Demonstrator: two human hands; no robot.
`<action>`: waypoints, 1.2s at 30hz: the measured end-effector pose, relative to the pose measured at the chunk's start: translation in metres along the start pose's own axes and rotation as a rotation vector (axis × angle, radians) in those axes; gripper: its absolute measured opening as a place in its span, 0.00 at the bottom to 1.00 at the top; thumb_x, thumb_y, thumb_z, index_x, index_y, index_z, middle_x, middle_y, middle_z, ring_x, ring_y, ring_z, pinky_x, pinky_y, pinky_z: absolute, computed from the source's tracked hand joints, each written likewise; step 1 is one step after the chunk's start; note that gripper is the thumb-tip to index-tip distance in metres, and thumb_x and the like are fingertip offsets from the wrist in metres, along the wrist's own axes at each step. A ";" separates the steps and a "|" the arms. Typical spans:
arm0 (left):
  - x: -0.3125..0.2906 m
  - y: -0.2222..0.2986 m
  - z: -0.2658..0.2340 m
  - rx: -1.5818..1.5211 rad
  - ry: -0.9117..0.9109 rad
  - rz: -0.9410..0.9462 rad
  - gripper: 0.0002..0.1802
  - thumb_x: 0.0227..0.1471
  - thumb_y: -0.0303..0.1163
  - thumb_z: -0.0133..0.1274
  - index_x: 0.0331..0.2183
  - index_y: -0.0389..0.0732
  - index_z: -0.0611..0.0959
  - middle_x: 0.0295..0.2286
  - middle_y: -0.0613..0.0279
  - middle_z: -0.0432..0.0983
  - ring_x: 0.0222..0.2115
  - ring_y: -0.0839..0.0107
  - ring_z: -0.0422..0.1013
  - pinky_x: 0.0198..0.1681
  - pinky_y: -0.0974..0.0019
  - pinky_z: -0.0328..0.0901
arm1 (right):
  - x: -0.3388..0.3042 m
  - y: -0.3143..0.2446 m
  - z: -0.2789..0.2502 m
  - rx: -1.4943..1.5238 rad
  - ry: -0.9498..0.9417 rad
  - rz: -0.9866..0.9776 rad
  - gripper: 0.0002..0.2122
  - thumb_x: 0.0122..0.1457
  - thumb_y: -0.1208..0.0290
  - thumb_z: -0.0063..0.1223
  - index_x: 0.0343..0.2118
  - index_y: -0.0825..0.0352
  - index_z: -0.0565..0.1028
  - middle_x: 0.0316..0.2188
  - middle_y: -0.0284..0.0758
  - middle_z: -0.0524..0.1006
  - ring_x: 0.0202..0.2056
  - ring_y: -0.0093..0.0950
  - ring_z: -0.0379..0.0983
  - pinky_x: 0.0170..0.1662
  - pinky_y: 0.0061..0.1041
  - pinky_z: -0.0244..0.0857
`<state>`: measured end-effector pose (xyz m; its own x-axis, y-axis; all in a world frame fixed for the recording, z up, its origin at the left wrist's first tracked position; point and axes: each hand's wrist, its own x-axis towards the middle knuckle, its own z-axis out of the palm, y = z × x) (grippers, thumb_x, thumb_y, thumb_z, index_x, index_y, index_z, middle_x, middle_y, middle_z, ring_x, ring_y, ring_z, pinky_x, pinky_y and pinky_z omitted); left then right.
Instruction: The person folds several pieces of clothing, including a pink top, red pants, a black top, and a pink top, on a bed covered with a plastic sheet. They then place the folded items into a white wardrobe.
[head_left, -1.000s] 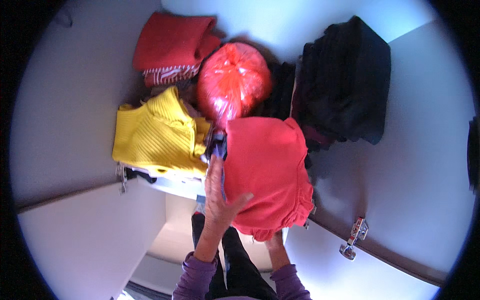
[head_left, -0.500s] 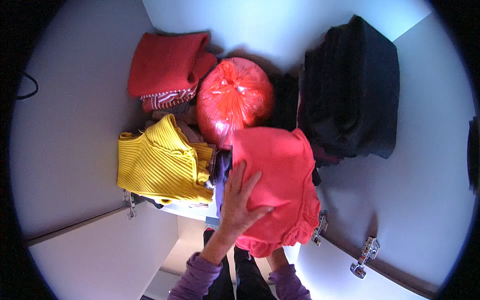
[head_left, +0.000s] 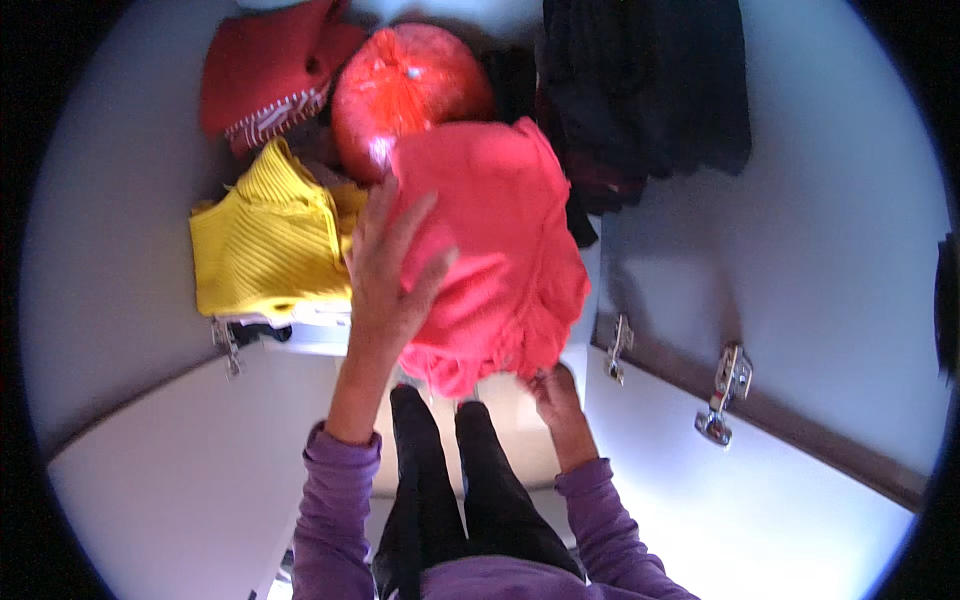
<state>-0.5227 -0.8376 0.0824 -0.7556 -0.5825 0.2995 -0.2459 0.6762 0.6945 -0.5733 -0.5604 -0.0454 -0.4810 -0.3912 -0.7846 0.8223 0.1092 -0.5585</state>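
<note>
A folded coral-red garment [head_left: 480, 235] lies on the shelf's near part, in front of the red plastic bag. My left hand [head_left: 392, 270] rests along its left side, fingers spread over the cloth. At the garment's near right edge is my right hand [head_left: 553, 392], its fingers closed on the hem, with part of them hidden by the fabric. To the left sits a folded yellow ribbed knit [head_left: 270, 240], close beside my left hand.
Behind are a tied red plastic bag [head_left: 410, 85], folded dark red knitwear [head_left: 265, 65] and a tall black clothes stack [head_left: 645, 85]. Open white cabinet doors [head_left: 170, 450] flank my arms, with metal hinges [head_left: 728, 385] at the right edge. My legs [head_left: 430, 470] stand below.
My view has shifted, so the shelf appears higher. My right hand, mostly hidden beneath the garment before, now shows at its near right edge. My left hand stays on the cloth.
</note>
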 end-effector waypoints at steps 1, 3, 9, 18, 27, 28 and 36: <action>0.000 0.009 0.003 -0.060 0.032 -0.020 0.28 0.42 0.42 0.54 0.47 0.45 0.71 0.51 0.50 0.56 0.53 0.54 0.51 0.54 0.54 0.47 | -0.007 0.000 -0.019 -0.035 0.160 -0.070 0.16 0.53 0.59 0.49 0.41 0.62 0.69 0.34 0.31 0.73 0.34 0.25 0.70 0.35 0.27 0.67; -0.007 0.002 0.021 -0.046 0.065 0.026 0.27 0.43 0.43 0.53 0.47 0.45 0.71 0.51 0.51 0.58 0.53 0.54 0.52 0.54 0.54 0.46 | -0.025 -0.042 -0.004 -0.098 0.338 -0.259 0.13 0.53 0.61 0.50 0.37 0.63 0.72 0.30 0.31 0.74 0.30 0.21 0.69 0.32 0.22 0.65; -0.008 -0.007 0.047 0.239 0.035 0.100 0.26 0.48 0.47 0.47 0.47 0.46 0.69 0.48 0.52 0.61 0.51 0.55 0.56 0.53 0.57 0.49 | -0.071 -0.124 0.083 -0.764 0.236 -1.165 0.14 0.51 0.67 0.53 0.40 0.67 0.72 0.34 0.35 0.70 0.34 0.25 0.65 0.37 0.20 0.59; -0.063 -0.020 -0.063 -0.499 0.299 -0.416 0.22 0.50 0.42 0.48 0.44 0.40 0.72 0.44 0.49 0.66 0.45 0.59 0.64 0.47 0.66 0.58 | -0.090 -0.102 0.170 -1.794 -0.273 -1.555 0.30 0.33 0.56 0.63 0.42 0.60 0.67 0.45 0.40 0.64 0.44 0.40 0.60 0.47 0.39 0.53; -0.459 -0.085 -0.055 -0.088 -0.151 -0.928 0.21 0.52 0.38 0.43 0.47 0.41 0.68 0.44 0.52 0.66 0.46 0.59 0.62 0.49 0.61 0.57 | -0.047 -0.096 0.154 -2.033 -0.022 -1.648 0.31 0.29 0.66 0.62 0.44 0.55 0.66 0.46 0.34 0.63 0.46 0.35 0.59 0.48 0.39 0.52; -0.526 -0.081 -0.056 0.053 -0.256 -0.789 0.21 0.53 0.38 0.42 0.47 0.40 0.68 0.44 0.52 0.66 0.47 0.58 0.62 0.49 0.60 0.57 | -0.045 -0.092 0.156 -2.031 -0.018 -1.656 0.31 0.29 0.67 0.61 0.44 0.54 0.66 0.46 0.33 0.63 0.46 0.35 0.59 0.48 0.39 0.52; -0.731 0.041 -0.099 -0.774 0.214 -1.938 0.28 0.47 0.52 0.47 0.44 0.43 0.69 0.32 0.63 0.69 0.25 0.71 0.70 0.24 0.72 0.66 | -0.031 -0.075 0.180 -2.103 0.100 -1.678 0.30 0.33 0.64 0.60 0.46 0.59 0.66 0.48 0.34 0.62 0.47 0.37 0.57 0.48 0.40 0.52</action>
<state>0.0800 -0.4291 -0.0433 0.1783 -0.2133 -0.9606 -0.1617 -0.9693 0.1852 -0.5654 -0.7208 0.0699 -0.1164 -0.9677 0.2236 -0.9588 0.1682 0.2288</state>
